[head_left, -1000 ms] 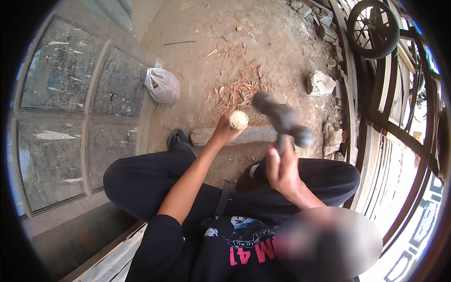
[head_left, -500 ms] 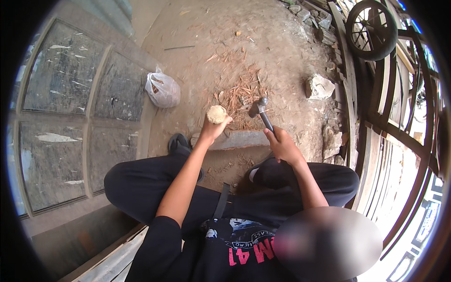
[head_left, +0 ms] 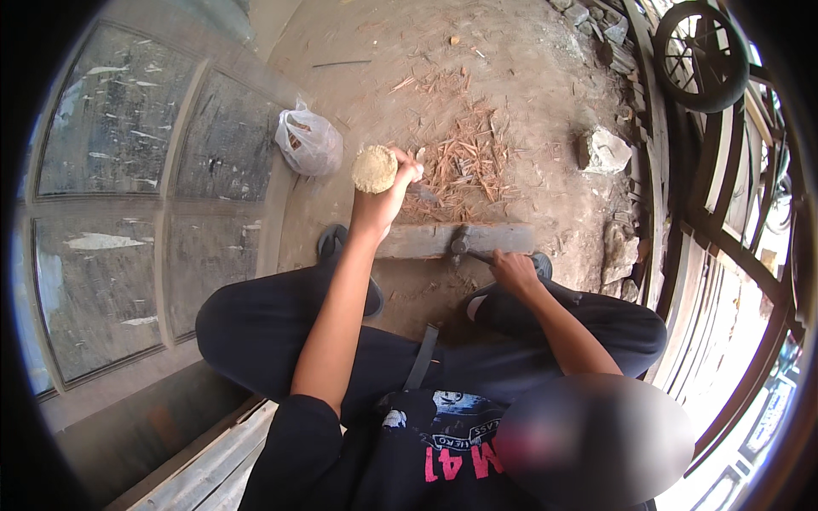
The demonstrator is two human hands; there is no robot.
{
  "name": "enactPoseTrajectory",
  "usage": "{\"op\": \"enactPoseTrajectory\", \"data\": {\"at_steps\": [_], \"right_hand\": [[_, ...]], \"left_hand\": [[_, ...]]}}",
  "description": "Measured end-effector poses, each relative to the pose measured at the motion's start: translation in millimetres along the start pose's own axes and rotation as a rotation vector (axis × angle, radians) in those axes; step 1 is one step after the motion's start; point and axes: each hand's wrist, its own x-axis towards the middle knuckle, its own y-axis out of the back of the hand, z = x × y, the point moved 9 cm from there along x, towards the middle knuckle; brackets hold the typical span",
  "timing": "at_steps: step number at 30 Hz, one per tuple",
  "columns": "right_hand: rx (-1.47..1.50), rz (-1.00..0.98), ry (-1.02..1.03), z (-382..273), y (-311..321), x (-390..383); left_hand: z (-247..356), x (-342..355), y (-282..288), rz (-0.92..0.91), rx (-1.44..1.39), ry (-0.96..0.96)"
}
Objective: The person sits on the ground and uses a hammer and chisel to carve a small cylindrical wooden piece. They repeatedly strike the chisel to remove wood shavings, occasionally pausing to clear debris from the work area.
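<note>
My left hand (head_left: 383, 203) is closed around a round thing (head_left: 375, 169) whose rough, pale yellow end faces up. The rest of it is hidden beneath that end, so its kind does not show. My right hand (head_left: 515, 274) grips the handle of a hammer (head_left: 461, 244). The hammer's dark head is over or on a grey wooden beam (head_left: 409, 242) that lies across the ground between my feet; contact cannot be made out. Reddish wood splinters (head_left: 473, 155) are scattered just beyond the beam, to the right of my left hand.
A tied white plastic bag (head_left: 309, 143) sits at the left by a weathered panelled door (head_left: 106, 272). Along the right lie a pale stone (head_left: 605, 152) and a rough rock (head_left: 620, 253). Farther right, a spoked wheel (head_left: 700, 55) is near wooden planks.
The hammer has swung down and nearer to me, its head now over the beam. My left hand has shifted slightly away and to the left with the round thing.
</note>
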Motion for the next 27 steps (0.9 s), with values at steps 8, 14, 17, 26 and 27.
{"op": "enactPoseTrajectory", "data": {"at_steps": [8, 14, 17, 26, 27], "right_hand": [[0.126, -0.085, -0.051, 8, -31, 0], [-0.041, 0.143, 0.027, 7, -4, 20], [-0.190, 0.419, 0.106, -3, 23, 24], [0.036, 0.019, 0.455, -139, -40, 39], [-0.002, -0.061, 0.542, -167, -56, 39]], "left_hand": [[27, -1, 11, 0.023, -0.043, -0.052], [33, 0, 21, 0.056, -0.021, -0.060], [33, 1, 24, 0.066, -0.027, -0.054], [36, 6, 41, 0.116, -0.058, -0.052], [36, 6, 44, 0.127, -0.054, -0.049]]}}
